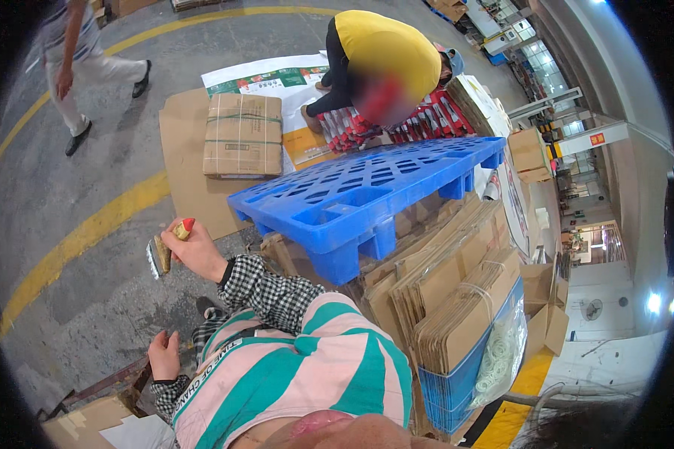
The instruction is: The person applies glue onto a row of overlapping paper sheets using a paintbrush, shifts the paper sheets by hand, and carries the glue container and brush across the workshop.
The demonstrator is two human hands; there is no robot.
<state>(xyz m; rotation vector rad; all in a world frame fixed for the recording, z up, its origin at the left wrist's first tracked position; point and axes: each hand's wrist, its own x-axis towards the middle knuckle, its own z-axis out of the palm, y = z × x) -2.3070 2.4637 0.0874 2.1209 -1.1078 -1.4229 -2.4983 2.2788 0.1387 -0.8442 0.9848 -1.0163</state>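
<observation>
My right hand [196, 251], in a black-and-white checked sleeve, is closed round a hand tool [159, 256]. The tool has a red-tipped yellowish end and a flat brown part with a silvery edge; its exact kind is unclear. My left hand [164, 358] hangs lower in the view with nothing visible in it. Its fingers are loosely bent and slightly apart. Between the arms shows my pink-and-green striped apron [329, 352].
A blue plastic pallet [367, 179] leans over flattened cartons [457, 299]. Beyond lies a strapped cardboard bundle [243, 136] on a brown sheet. A person in yellow [389, 52] bends over red packages [427, 123]; another person [75, 60] walks at upper left. Cardboard [90, 423] stands near my left hand.
</observation>
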